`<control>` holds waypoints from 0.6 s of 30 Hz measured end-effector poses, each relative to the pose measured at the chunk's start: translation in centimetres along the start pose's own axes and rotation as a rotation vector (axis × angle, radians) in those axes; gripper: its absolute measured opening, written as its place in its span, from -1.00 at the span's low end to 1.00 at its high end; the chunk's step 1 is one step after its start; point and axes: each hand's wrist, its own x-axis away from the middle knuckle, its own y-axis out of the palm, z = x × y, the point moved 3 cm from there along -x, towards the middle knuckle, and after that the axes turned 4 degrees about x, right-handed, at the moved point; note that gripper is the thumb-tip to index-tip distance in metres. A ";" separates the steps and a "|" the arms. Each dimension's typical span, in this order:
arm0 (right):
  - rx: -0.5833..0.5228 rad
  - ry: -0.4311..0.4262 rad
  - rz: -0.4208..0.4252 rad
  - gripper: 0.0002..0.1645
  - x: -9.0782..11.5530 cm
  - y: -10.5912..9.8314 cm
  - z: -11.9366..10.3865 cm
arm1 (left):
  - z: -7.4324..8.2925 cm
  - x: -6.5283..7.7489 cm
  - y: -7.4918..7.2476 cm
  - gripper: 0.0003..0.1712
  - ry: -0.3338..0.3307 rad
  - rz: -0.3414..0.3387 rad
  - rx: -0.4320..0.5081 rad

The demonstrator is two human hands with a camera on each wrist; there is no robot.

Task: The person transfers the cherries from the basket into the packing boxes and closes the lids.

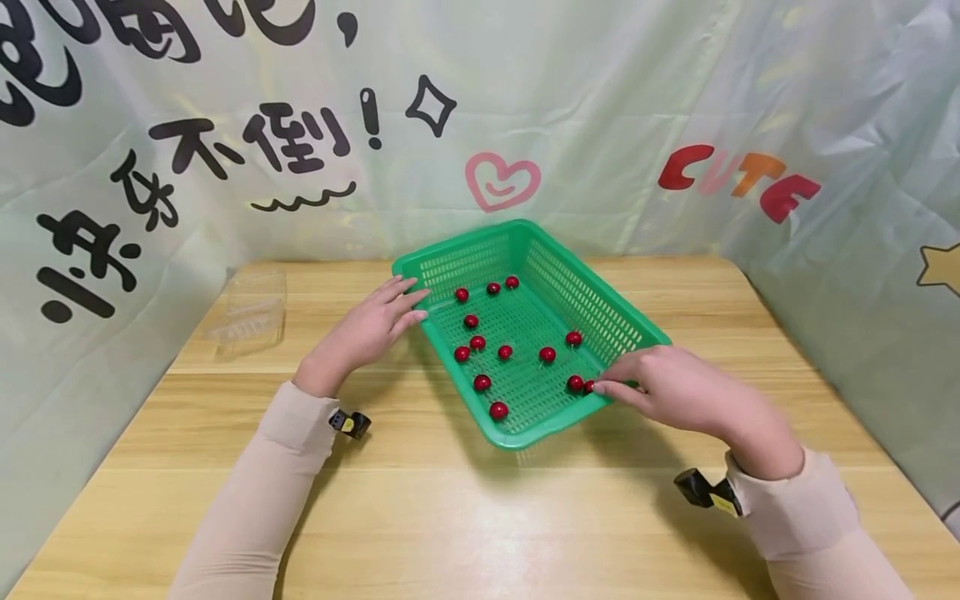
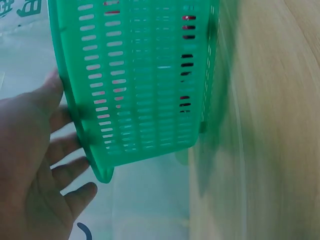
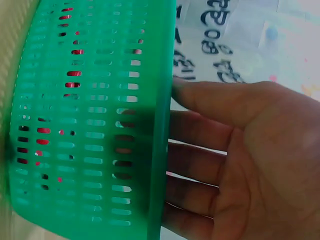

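A green plastic basket (image 1: 457, 392) with slotted sides stands at an angle across the middle of the table, several red cherries (image 1: 506, 352) scattered over its floor. My left hand (image 1: 371, 323) touches the rim at the far left corner, its fingers fairly straight and spread. In the left wrist view, the fingertips partly pass behind the rim. At the near right corner, my right hand (image 1: 682, 387) grips the basket's rim. Through the slots in the right wrist view, its fingers (image 3: 192, 160) show inside the wall. One cherry (image 1: 590, 387) lies close to the right fingertips, partly covered.
A clear plastic container (image 1: 255, 312) lies on the wooden table (image 1: 450, 533) at the back left. Printed cloth walls (image 1: 585, 125) with lettering and a pink heart stand behind the table and at both sides. A black camera sits at each wrist.
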 end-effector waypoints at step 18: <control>-0.051 -0.015 0.280 -0.56 -0.1 -0.6 1.7 | 2.5 0.4 -0.3 -0.09 -0.158 0.059 0.004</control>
